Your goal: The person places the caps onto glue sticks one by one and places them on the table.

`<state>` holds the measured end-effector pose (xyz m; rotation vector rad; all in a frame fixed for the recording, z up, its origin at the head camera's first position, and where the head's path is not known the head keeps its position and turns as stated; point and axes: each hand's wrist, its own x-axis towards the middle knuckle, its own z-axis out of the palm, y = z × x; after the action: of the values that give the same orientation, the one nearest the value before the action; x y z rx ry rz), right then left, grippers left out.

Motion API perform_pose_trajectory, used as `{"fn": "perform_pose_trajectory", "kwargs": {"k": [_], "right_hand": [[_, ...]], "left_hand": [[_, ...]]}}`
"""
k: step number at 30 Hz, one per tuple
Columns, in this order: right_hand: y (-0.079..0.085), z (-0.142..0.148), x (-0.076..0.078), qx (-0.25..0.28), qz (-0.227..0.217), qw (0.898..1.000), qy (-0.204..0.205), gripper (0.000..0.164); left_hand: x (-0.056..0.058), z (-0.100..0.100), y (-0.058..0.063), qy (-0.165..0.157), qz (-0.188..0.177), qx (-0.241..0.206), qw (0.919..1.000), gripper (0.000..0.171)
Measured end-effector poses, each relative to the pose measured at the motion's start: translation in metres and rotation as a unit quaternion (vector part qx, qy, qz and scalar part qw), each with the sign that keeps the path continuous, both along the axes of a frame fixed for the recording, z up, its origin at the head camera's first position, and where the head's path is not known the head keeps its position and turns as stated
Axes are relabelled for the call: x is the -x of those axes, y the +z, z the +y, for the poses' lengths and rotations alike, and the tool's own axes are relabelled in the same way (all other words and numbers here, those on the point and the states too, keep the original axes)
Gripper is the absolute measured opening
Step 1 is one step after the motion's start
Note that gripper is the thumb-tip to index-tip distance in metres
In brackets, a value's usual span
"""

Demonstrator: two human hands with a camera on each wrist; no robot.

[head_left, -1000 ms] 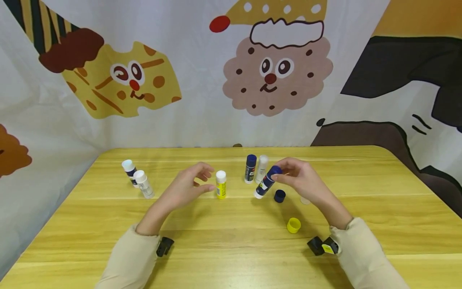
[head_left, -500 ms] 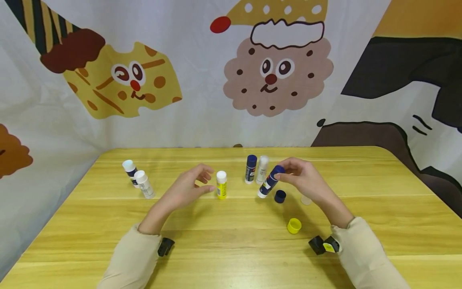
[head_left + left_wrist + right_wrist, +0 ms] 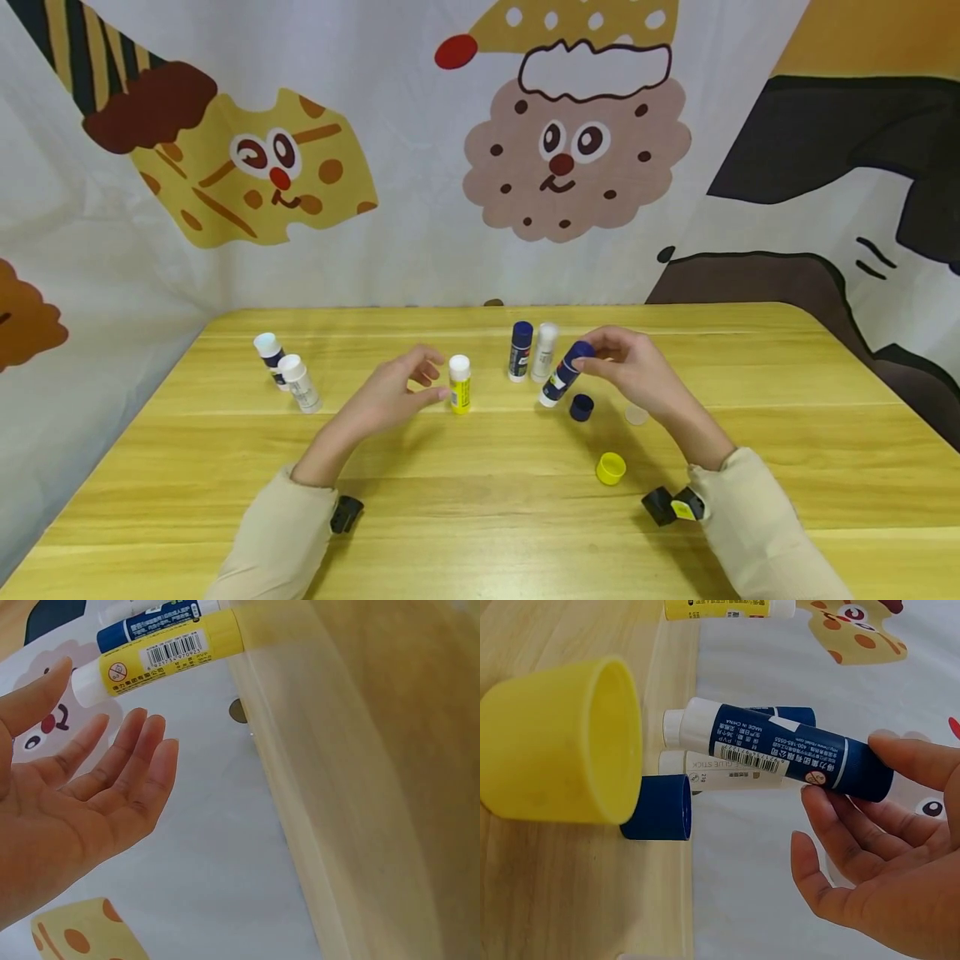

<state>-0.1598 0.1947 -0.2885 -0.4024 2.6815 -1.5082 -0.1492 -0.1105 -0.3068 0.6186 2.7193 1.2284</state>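
Blue glue stick (image 3: 567, 372), just right of the middle of the frame in the head view: it leans, with its blue end up to the right and its white end down to the left. The right hand (image 3: 633, 371) pinches the blue end between thumb and fingers. The left hand (image 3: 397, 390), left of the middle, has its fingers a bit bent and spread, with the thumb held away from them, and holds nothing. Its thumb tip is right by a yellow glue stick (image 3: 460, 387) that stands up with a white top; I can't tell if they touch.

Behind the leaning stick, a dark blue stick (image 3: 521, 352) and a white stick (image 3: 544, 353) stand side by side. Below it, right of the middle, are a small blue cap (image 3: 581, 407), a yellow cap (image 3: 611, 468) lower down, and a pale round cap (image 3: 636, 414) near the right wrist. At the left of the frame, a blue and white stick (image 3: 271, 360) stands behind a pale stick (image 3: 300, 385). All these are on a wooden table (image 3: 480, 517).
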Motion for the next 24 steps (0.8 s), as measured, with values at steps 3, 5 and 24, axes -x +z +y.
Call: {"fn": "perform_pose_trajectory", "kwargs": {"k": [3, 5, 24], "right_hand": [[-0.0005, 0.0002, 0.0004, -0.003, 0.001, 1.000, -0.002, 0.023], [-0.0007, 0.0003, 0.0006, -0.006, 0.002, 1.000, -0.004, 0.022], [-0.0054, 0.0011, 0.0047, -0.037, 0.004, 0.999, -0.015, 0.021]], "left_hand": [[0.0005, 0.0002, -0.0011, 0.002, -0.008, 0.002, 1.0000, 0.037], [0.0008, 0.0004, -0.0019, 0.003, -0.013, 0.005, 0.9999, 0.038], [0.0033, -0.0002, -0.0038, -0.008, -0.043, 0.025, 0.9987, 0.040]]}}
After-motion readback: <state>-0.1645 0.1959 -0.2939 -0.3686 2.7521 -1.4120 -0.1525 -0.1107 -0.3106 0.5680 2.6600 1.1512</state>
